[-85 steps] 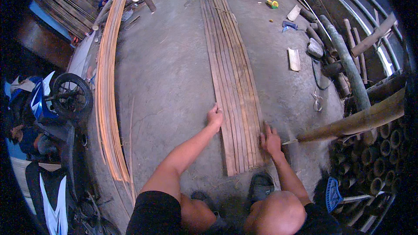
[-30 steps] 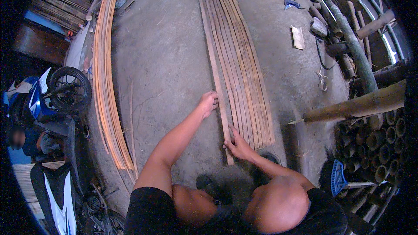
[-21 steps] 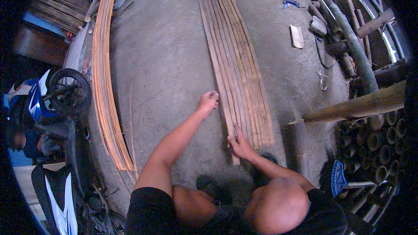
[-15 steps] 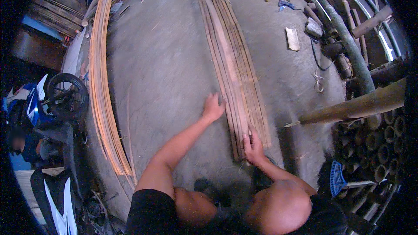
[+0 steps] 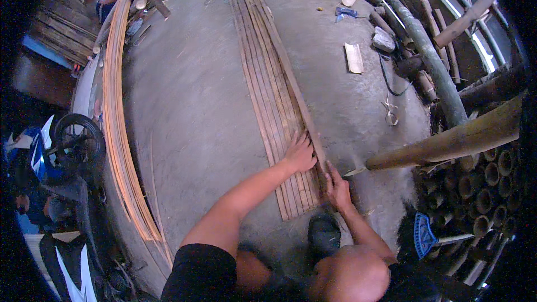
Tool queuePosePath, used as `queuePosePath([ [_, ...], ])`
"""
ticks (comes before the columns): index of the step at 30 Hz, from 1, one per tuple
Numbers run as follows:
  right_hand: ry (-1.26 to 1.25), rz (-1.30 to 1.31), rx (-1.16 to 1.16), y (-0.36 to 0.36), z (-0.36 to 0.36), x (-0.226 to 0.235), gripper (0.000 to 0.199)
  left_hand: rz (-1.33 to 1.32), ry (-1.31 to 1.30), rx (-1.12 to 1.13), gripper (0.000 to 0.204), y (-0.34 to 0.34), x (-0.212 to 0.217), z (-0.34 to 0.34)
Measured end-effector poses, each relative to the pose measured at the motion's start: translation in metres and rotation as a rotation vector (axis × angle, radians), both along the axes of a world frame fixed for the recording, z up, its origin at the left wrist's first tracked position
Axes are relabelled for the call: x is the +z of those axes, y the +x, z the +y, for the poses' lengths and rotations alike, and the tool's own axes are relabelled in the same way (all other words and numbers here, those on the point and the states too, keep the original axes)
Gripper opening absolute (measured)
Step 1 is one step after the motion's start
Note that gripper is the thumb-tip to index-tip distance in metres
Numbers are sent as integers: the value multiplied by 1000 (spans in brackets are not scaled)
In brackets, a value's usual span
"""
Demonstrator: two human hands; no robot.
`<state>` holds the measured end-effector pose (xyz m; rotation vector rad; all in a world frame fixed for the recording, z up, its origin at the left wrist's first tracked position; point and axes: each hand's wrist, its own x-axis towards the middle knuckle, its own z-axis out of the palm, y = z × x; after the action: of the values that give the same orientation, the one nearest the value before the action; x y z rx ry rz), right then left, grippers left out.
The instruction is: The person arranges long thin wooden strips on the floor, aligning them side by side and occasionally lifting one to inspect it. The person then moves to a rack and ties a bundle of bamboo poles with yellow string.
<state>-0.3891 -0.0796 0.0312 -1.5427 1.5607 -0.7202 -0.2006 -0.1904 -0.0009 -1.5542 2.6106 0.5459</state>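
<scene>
Several long, thin bamboo slats (image 5: 268, 78) lie side by side on the concrete floor, running away from me. My left hand (image 5: 300, 154) rests flat on top of the slats near their close end, fingers spread. My right hand (image 5: 337, 185) touches the right edge of the bundle, fingers on the outermost slat. Neither hand lifts anything. My knee and a dark shoe (image 5: 324, 234) are just below the slats' ends.
A curved stack of bamboo strips (image 5: 117, 123) lies on the left. A thick bamboo pole (image 5: 447, 140) and stacked bamboo tube ends (image 5: 481, 201) are on the right. A motorbike (image 5: 61, 156) stands far left. Offcuts, stones and a cable (image 5: 386, 50) lie beyond.
Both hands have shifted rightward across the slats: the left from the bundle's left edge to its top, the right to the right edge. The slats look pushed closer together.
</scene>
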Motion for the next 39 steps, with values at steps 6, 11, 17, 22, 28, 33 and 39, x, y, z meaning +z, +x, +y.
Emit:
queuePosePath([
  [6, 112, -71, -60, 2, 15, 15, 44, -80, 25, -51, 69, 9, -5, 11],
  [11, 195, 16, -44, -2, 8, 11, 45, -3, -48, -23, 74, 13, 3, 17],
  [17, 74, -32, -52, 0, -5, -1, 45, 114, -153, -23, 75, 14, -9, 20],
  [22, 141, 48, -22, 8, -19, 13, 44, 127, -179, -5, 73, 20, -15, 23],
  [28, -78, 7, -37, 9, -20, -14, 42, 207, -196, 5, 71, 21, -12, 26],
  [33, -26, 305, 88, 10, -15, -19, 48, 206, -184, 5, 71, 25, -22, 30],
  [39, -150, 432, 117, 6, -5, -38, 54, 192, -186, -52, 62, 25, -23, 30],
])
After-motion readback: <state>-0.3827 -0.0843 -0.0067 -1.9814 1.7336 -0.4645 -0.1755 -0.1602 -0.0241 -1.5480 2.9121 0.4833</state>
